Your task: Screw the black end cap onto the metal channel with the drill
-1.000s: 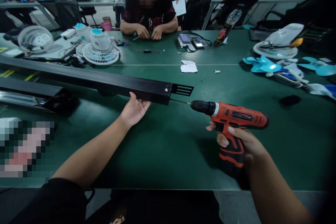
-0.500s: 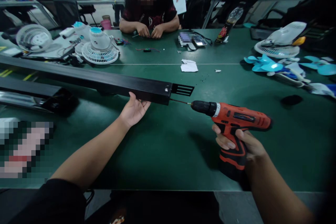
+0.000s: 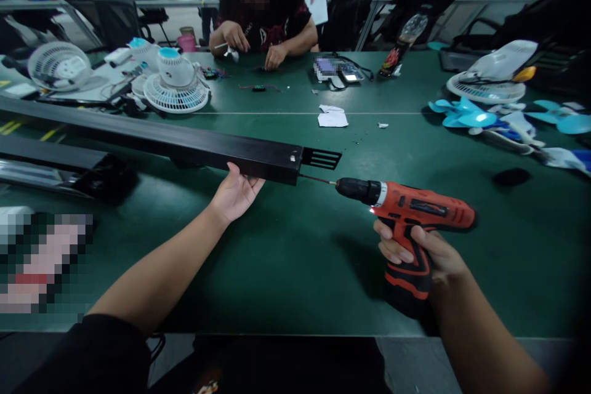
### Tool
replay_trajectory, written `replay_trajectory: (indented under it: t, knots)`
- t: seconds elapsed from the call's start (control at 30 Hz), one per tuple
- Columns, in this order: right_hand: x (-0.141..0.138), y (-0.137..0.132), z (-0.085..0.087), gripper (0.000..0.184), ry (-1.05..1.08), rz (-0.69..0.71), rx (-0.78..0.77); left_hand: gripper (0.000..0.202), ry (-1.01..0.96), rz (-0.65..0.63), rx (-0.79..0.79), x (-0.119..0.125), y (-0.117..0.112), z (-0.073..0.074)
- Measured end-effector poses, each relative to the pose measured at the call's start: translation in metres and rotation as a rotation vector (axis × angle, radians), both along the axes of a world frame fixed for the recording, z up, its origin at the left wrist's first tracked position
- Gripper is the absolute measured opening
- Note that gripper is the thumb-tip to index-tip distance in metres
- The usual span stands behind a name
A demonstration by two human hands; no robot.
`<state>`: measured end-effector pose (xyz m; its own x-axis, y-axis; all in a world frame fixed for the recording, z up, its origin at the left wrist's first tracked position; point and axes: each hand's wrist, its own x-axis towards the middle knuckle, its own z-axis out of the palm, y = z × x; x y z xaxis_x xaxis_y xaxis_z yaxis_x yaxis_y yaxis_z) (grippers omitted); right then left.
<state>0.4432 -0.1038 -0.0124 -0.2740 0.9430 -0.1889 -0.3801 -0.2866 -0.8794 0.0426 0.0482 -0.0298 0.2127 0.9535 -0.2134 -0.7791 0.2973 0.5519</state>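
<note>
A long black rectangular housing [image 3: 207, 146] reaches in from the left, its right end over the table's middle. My left hand [image 3: 236, 194] grips it from below near that end, thumb on the front side and fingers underneath. A slotted black bracket [image 3: 323, 158] sticks out of the end. My right hand [image 3: 415, 249] is wrapped round the handle of a red and black cordless drill [image 3: 425, 203]. The drill's long thin bit [image 3: 318, 179] points left, its tip at the lower part of the housing's end face. A small light glows below the chuck.
Another black housing [image 3: 55, 163] lies at left, near a pixelated object [image 3: 44, 265]. White fan parts [image 3: 175, 83] stand behind; blue fan blades [image 3: 466, 112], a bottle [image 3: 401, 49] and paper scraps [image 3: 333, 117] are farther off. Across the green table [image 3: 277, 277] sits a person [image 3: 268, 18].
The drill's light has come on, while both my hands and the housing stay nearly still. The person opposite has raised one hand, with a small white thing at it.
</note>
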Motion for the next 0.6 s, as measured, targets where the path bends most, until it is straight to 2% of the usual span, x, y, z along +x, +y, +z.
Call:
replay_trajectory:
  t: [0.2,0.33,0.6]
  knots:
    - [0.000,0.000,-0.002,0.048,-0.015,0.024,0.016,0.064,0.009,0.039,-0.045,0.005,-0.001,0.008]
    - [-0.002,-0.001,-0.001,0.046,-0.009,-0.028,0.036,0.063,0.031,0.064,-0.049,0.008,-0.003,0.012]
    - [0.001,-0.004,-0.002,0.046,-0.003,-0.003,0.046,0.062,0.022,0.032,-0.017,0.002,0.001,0.003]
